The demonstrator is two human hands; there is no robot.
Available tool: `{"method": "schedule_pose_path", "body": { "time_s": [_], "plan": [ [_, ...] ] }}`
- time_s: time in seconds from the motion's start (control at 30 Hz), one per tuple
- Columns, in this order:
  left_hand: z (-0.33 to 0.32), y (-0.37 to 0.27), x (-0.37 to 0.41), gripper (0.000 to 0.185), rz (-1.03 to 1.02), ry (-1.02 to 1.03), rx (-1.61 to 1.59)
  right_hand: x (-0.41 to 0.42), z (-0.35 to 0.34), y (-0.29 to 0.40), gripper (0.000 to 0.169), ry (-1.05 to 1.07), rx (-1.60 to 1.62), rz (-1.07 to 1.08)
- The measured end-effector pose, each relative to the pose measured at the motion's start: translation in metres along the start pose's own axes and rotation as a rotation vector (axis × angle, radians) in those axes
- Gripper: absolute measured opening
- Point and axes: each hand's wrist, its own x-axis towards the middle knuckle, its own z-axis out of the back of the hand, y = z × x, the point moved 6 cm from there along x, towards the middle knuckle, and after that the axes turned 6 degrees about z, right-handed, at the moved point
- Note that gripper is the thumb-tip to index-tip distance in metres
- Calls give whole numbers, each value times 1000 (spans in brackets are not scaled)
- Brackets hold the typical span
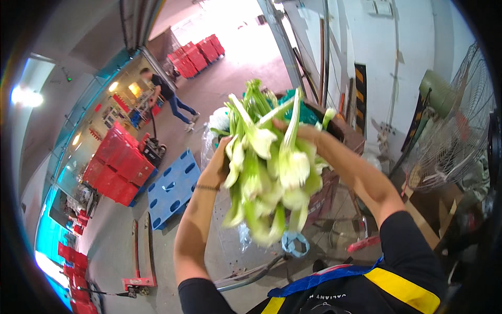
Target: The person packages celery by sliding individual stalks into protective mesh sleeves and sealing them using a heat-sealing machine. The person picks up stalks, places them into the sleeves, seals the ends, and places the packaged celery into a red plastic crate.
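Observation:
A large bundle of pale green leafy stalks with whitish bases (255,180), celery-like vegetable pieces, is held up between both my hands. My left hand (225,157) grips the bundle at its left side, its fingers mostly hidden behind the stalks. At the upper right of the bundle, my right hand (298,131) is closed around stalks, partly covered by them. Behind and below the bundle stands a brown bin (353,137) with green plastic (308,114) inside; a clear plastic bag (208,137) shows at its left.
A blue plastic pallet (172,188) and a red pallet jack (139,282) lie left. Red crates (121,165) are stacked beyond. Another person (164,90) stands by a pallet truck (153,151). At right are a caged fan (451,129) and an opened cardboard box (435,212).

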Motion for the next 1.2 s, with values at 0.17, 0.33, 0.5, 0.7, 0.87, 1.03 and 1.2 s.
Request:
{"method": "schedule_pose_path", "body": {
  "time_s": [0.17,0.33,0.5,0.7,0.87,1.03,1.2],
  "plan": [
    [139,33,121,61,47,-259,497,27,160,17,67,-686,-1132,-72],
    [192,78,167,48,-48,-320,671,8,152,-2,49,-556,-1402,-17],
    [166,66,174,45,-280,-605,1542,-88,75,-13,30,-724,-1305,703],
    [202,76,151,32,-697,-166,1332,-264,19,-172,17,-792,-1031,490],
    [180,93,103,51,-576,-712,1798,-475,37,-331,33,-821,-956,-280],
    [48,130,61,73,-1064,-591,2033,-661,27,-394,39,-1367,-692,-247],
    [-171,263,-37,41,-1150,-347,1647,-818,-11,-458,36,-1741,-399,-242]
  ]
}}
